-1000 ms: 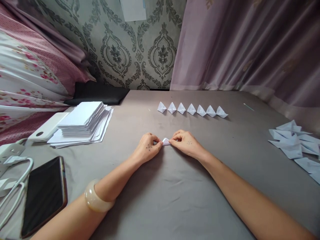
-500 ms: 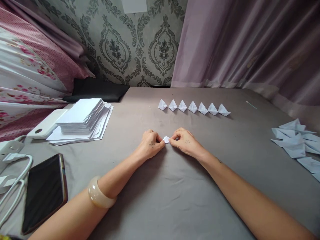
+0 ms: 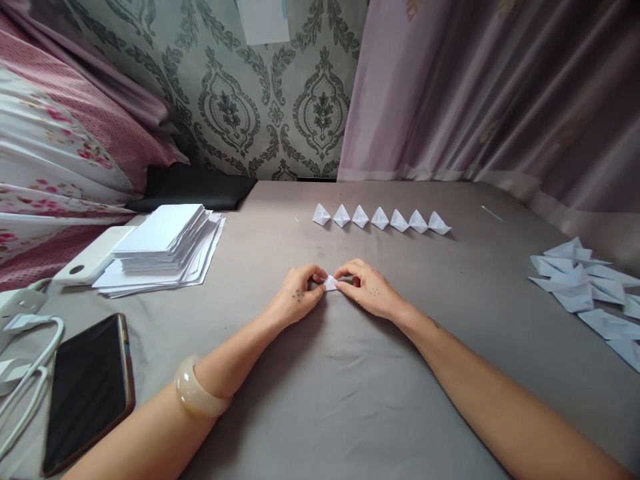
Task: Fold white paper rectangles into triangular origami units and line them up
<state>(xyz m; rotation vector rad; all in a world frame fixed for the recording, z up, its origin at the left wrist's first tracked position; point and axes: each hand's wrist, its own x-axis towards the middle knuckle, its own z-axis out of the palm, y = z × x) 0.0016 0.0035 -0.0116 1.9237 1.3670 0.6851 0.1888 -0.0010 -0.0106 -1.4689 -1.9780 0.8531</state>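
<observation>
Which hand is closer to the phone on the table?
The left. The left hand is beyond the phone and to its right, at the small folded paper; the right hand is farther off, at that paper's right side.

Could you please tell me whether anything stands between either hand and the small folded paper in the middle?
Nothing visible does: the left hand and the right hand both have fingers at the small folded paper, one hand on each side, over the grey cloth.
</observation>
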